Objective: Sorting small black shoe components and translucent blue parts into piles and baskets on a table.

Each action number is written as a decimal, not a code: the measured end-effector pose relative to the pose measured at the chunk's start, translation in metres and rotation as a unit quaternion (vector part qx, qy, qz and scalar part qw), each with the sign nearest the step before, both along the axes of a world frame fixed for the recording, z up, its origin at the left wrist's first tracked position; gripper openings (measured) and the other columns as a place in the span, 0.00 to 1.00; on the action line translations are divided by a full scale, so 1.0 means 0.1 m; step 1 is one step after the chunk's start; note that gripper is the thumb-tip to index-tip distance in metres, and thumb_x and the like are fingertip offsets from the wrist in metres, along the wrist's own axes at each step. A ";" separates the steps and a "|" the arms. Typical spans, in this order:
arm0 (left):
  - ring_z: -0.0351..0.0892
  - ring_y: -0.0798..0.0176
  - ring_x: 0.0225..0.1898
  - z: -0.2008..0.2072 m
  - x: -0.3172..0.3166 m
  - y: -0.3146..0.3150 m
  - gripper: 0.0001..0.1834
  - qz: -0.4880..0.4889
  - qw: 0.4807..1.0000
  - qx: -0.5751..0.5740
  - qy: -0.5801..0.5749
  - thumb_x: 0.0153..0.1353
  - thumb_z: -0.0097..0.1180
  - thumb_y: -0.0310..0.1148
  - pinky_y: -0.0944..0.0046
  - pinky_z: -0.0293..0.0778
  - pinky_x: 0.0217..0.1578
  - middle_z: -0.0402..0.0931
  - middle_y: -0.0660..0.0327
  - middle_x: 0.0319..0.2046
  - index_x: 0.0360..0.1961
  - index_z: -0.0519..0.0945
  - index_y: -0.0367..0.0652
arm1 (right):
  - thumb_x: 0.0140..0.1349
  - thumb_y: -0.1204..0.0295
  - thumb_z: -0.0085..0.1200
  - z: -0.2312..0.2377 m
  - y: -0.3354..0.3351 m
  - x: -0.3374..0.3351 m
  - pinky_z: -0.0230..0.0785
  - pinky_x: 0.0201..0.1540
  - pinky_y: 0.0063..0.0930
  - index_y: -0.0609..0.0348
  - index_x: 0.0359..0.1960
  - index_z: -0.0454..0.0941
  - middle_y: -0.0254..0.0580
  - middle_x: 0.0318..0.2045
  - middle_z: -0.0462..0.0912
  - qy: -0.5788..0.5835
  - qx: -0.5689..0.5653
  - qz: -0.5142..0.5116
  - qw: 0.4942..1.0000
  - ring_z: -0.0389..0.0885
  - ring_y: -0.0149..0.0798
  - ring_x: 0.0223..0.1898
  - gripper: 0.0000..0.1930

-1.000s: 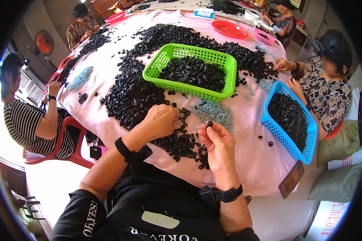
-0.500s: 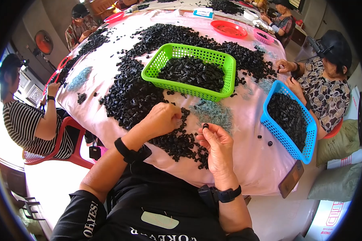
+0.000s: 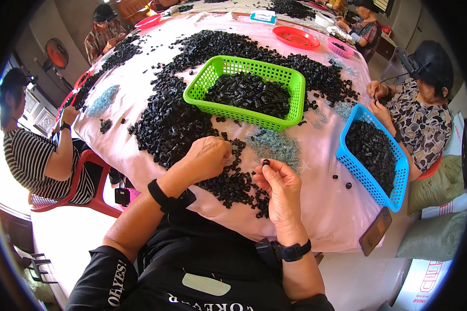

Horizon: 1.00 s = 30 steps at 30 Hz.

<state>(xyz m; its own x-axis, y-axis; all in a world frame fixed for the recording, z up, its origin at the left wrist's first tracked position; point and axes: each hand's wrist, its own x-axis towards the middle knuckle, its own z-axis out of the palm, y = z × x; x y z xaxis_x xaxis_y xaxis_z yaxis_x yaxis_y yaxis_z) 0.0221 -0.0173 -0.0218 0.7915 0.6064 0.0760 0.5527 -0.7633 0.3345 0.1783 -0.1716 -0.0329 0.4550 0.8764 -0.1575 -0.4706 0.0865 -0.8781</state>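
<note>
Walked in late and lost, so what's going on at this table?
The person's right hand holds a small black rounded piece between thumb and fingers. The curled left hand is near a spread of loose black pieces; whether it holds one is hidden. Ahead, a green rectangular perforated basket holds more, with pale blue-green bits on its near side. A blue perforated basket of black pieces stands at right.

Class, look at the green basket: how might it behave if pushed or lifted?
The green basket would probably slide rather than tip, being wide and low. Its perforated, plastic-looking walls may flex a little when gripped. The loose black pieces inside would likely shift if it tilts.
</note>
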 end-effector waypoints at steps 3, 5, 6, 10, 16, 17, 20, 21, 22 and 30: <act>0.81 0.45 0.35 0.06 0.03 -0.01 0.04 -0.016 0.999 0.017 -0.023 0.52 0.60 0.27 0.50 0.75 0.36 0.79 0.52 0.27 0.28 0.79 0.39 | 0.67 0.73 0.60 0.01 0.00 0.00 0.75 0.36 0.18 0.63 0.45 0.82 0.38 0.35 0.86 -0.017 0.003 -0.009 1.000 0.84 0.28 0.33 0.09; 0.80 0.43 0.32 0.19 0.07 -0.09 0.03 -0.015 0.997 0.016 -0.076 0.54 0.58 0.25 0.50 0.75 0.34 0.79 0.50 0.27 0.30 0.78 0.37 | 0.67 0.73 0.60 0.00 0.01 0.00 0.76 0.35 0.18 0.63 0.46 0.82 0.38 0.35 0.86 -0.027 0.002 -0.014 1.000 0.84 0.28 0.33 0.09; 0.80 0.43 0.32 0.24 0.10 -0.13 0.03 -0.014 0.997 0.016 -0.075 0.54 0.58 0.25 0.50 0.75 0.34 0.79 0.50 0.27 0.30 0.78 0.37 | 0.67 0.74 0.59 0.00 0.01 0.00 0.76 0.35 0.18 0.64 0.46 0.82 0.39 0.35 0.86 -0.037 0.001 -0.015 0.999 0.84 0.28 0.32 0.09; 0.80 0.41 0.31 0.47 0.22 -0.34 0.03 -0.076 0.982 0.017 -0.170 0.56 0.56 0.21 0.50 0.75 0.32 0.78 0.48 0.27 0.32 0.76 0.35 | 0.67 0.75 0.59 -0.01 0.00 -0.01 0.75 0.34 0.17 0.65 0.46 0.82 0.38 0.35 0.86 -0.043 -0.005 0.000 0.999 0.84 0.27 0.32 0.09; 0.80 0.41 0.34 0.54 0.27 -0.42 0.05 -0.120 0.979 0.019 -0.164 0.56 0.56 0.19 0.49 0.75 0.33 0.77 0.47 0.30 0.34 0.75 0.34 | 0.65 0.77 0.60 0.00 0.01 -0.04 0.73 0.34 0.16 0.66 0.47 0.82 0.37 0.34 0.86 -0.058 -0.012 0.012 0.998 0.83 0.25 0.31 0.10; 0.79 0.40 0.35 0.54 0.27 -0.42 0.05 -0.127 0.979 0.013 -0.160 0.55 0.56 0.19 0.49 0.75 0.33 0.77 0.48 0.30 0.34 0.75 0.34 | 0.65 0.77 0.60 0.00 0.01 -0.04 0.73 0.34 0.16 0.66 0.47 0.82 0.36 0.34 0.86 -0.059 -0.011 0.014 0.998 0.83 0.25 0.32 0.10; 0.79 0.40 0.34 0.56 0.27 -0.45 0.05 -0.137 0.978 0.018 -0.156 0.55 0.56 0.19 0.49 0.75 0.33 0.76 0.48 0.30 0.35 0.76 0.34 | 0.65 0.77 0.60 0.00 0.00 -0.05 0.73 0.34 0.15 0.67 0.47 0.82 0.36 0.34 0.86 -0.060 -0.011 0.014 0.998 0.83 0.25 0.32 0.11; 0.79 0.40 0.34 0.57 0.27 -0.45 0.05 -0.137 0.978 0.017 -0.156 0.55 0.56 0.19 0.49 0.75 0.33 0.76 0.48 0.30 0.35 0.76 0.34 | 0.65 0.76 0.60 0.00 0.00 -0.05 0.73 0.34 0.15 0.67 0.48 0.82 0.36 0.34 0.86 -0.059 -0.009 0.014 0.998 0.83 0.25 0.32 0.11; 0.78 0.40 0.33 0.58 0.28 -0.46 0.05 -0.145 0.976 0.019 -0.161 0.55 0.56 0.19 0.49 0.74 0.33 0.75 0.49 0.29 0.34 0.76 0.34 | 0.65 0.76 0.60 -0.01 0.00 -0.04 0.73 0.34 0.15 0.67 0.48 0.82 0.36 0.34 0.86 -0.058 -0.010 0.014 0.998 0.83 0.25 0.32 0.11; 0.78 0.41 0.33 0.53 0.30 -0.50 0.04 -0.167 0.968 -0.003 -0.187 0.57 0.56 0.20 0.49 0.74 0.33 0.74 0.49 0.28 0.34 0.77 0.33 | 0.66 0.76 0.60 -0.02 0.01 -0.06 0.74 0.35 0.15 0.67 0.48 0.82 0.35 0.34 0.86 -0.060 -0.007 0.018 0.998 0.83 0.23 0.32 0.11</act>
<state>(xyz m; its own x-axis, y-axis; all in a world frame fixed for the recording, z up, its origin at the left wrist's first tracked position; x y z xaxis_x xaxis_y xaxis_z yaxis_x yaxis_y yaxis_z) 0.0522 -0.0668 0.0316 0.8613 0.3234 0.3919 0.1153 -0.8755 0.4692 0.1724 -0.1709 -0.0349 0.4402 0.8904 -0.1158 -0.3644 0.0593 -0.9293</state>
